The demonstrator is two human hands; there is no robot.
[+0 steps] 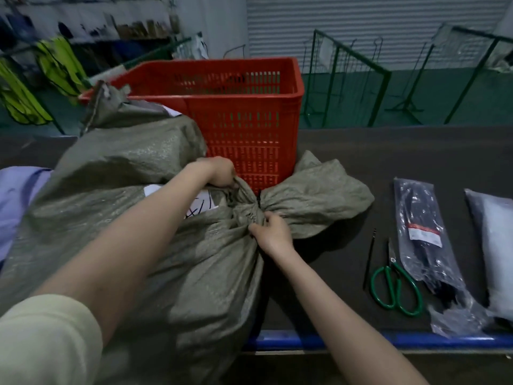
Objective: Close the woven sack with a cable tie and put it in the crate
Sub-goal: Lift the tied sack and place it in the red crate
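Note:
A large grey-green woven sack (194, 273) lies on the dark table in front of me, its neck gathered into a bunch with the loose mouth (313, 190) fanned out to the right. My left hand (219, 172) grips the gathered neck from the far side. On the near side my right hand (270, 230) pinches the bunched fabric. A dark band (258, 200) seems to circle the neck; I cannot tell if it is a cable tie. The red slatted crate (244, 112) stands just behind the sack.
A second filled sack (130, 151) lies at the left behind the first. On the table to the right are a loose black cable tie (369, 258), green-handled scissors (395, 284), a plastic pack of black ties (424, 240) and a pale bag (497, 245). The table's blue edge (361, 340) runs near me.

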